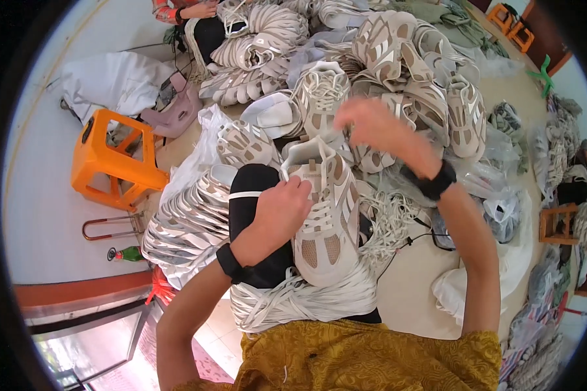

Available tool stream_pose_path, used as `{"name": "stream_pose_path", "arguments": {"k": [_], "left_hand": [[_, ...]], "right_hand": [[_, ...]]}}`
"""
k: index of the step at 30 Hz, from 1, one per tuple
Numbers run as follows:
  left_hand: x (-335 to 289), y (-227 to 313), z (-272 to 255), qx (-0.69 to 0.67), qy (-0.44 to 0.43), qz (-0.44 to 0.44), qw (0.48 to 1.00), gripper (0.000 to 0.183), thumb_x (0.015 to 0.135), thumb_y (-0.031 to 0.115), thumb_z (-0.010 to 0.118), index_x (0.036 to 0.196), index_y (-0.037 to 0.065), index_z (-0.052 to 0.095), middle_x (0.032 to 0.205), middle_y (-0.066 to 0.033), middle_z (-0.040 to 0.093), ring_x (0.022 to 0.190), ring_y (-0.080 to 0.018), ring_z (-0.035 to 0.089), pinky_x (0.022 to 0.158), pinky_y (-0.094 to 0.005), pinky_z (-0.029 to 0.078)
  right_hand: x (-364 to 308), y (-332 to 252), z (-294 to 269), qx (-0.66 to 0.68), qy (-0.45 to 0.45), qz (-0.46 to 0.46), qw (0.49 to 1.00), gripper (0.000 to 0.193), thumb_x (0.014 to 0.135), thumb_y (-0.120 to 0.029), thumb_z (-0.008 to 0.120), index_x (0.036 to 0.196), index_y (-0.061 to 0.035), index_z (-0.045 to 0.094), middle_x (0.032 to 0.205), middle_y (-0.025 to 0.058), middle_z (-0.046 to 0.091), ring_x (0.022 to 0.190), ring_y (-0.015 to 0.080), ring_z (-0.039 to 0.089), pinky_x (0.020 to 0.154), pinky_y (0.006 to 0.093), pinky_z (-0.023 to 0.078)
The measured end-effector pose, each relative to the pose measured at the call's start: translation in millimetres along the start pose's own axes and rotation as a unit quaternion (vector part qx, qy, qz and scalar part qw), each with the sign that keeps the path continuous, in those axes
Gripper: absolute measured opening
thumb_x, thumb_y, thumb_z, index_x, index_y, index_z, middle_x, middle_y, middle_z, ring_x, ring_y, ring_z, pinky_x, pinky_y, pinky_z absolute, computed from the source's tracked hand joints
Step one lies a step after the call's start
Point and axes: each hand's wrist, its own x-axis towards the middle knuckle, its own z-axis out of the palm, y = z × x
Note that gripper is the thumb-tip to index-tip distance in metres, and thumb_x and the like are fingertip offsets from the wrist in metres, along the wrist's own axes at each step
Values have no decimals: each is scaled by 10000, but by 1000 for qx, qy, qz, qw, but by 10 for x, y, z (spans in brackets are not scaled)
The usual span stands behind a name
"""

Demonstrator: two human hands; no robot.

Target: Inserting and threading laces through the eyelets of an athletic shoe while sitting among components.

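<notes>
A white and beige shoe upper (325, 251) with tan mesh panels lies across my lap, toe toward me. White lace crosses its lower eyelets. My left hand (282, 214) is closed at the left edge of its lace opening, fingers pinched there; any lace end between them is hidden. Raised beyond the upper's right side, my right hand (370, 124) is smeared by motion, so its fingers and anything in them are unclear. Just past the upper stands a similar laced one (321, 91). A thick bundle of white laces (303, 303) is draped over my thighs.
Stacked uppers (192, 218) lie left of my leg, with larger heaps (388, 49) ahead. Loose laces (394, 218) and plastic bags (502, 156) are to the right. An orange stool (92, 153) and a green bottle (130, 254) stand left. Another person's hand (199, 10) shows at the far left.
</notes>
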Motion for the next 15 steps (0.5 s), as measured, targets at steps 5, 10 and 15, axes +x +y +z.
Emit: {"name": "stream_pose_path", "arguments": {"k": [5, 10, 15], "left_hand": [[-6, -79, 51, -44, 3, 2, 999, 152, 708, 122, 606, 799, 64, 498, 762, -90, 499, 706, -278, 551, 592, -365, 453], [-58, -131, 20, -89, 4, 11, 996, 137, 728, 111, 582, 814, 68, 485, 759, -94, 495, 729, -276, 548, 600, -370, 449], [30, -117, 16, -30, -27, 34, 999, 100, 732, 124, 564, 793, 75, 501, 743, -89, 507, 659, -295, 556, 554, -389, 447]], "right_hand": [[-180, -371, 472, 136, -103, 107, 980, 346, 592, -145, 652, 918, -45, 593, 861, 98, 594, 797, 255, 555, 706, 336, 433], [-660, -449, 360, 226, -33, 220, 948, 363, 595, -156, 640, 926, -20, 582, 757, 91, 583, 727, 225, 564, 655, 308, 442], [-668, -503, 383, 251, 16, 216, 944, 354, 599, -143, 684, 922, -30, 594, 861, 46, 589, 783, 167, 547, 687, 265, 416]]}}
